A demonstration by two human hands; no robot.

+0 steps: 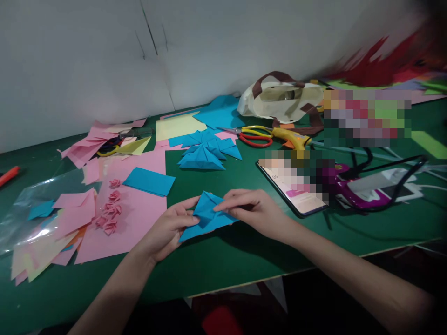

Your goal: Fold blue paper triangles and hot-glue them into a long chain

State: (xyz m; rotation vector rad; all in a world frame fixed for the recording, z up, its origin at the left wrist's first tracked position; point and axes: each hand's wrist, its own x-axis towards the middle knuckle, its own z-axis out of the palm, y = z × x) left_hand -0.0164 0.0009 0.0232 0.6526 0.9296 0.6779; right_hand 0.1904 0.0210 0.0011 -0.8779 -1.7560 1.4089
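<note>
A partly folded blue paper [207, 215], roughly triangular, is held between my hands above the green table. My left hand [176, 223] grips its left side, thumb on top and fingers partly hidden behind. On the right side, my right hand [256, 211] has its fingers pressed on the paper near a raised flap. Beyond my hands lie several folded blue pieces [206, 151] in a pile. A flat stack of blue paper [149, 181] rests on a large pink sheet [134, 228], beside several small pink paper roses [113, 209].
A phone [296, 193], a purple device [363, 195] with cables and a yellow glue gun [291, 139] lie right. Scissors [256, 135] and a white bag [281, 104] stand behind. Paper scraps and a plastic bag [28, 209] are left. The green table's [209, 274] front edge is near my forearms.
</note>
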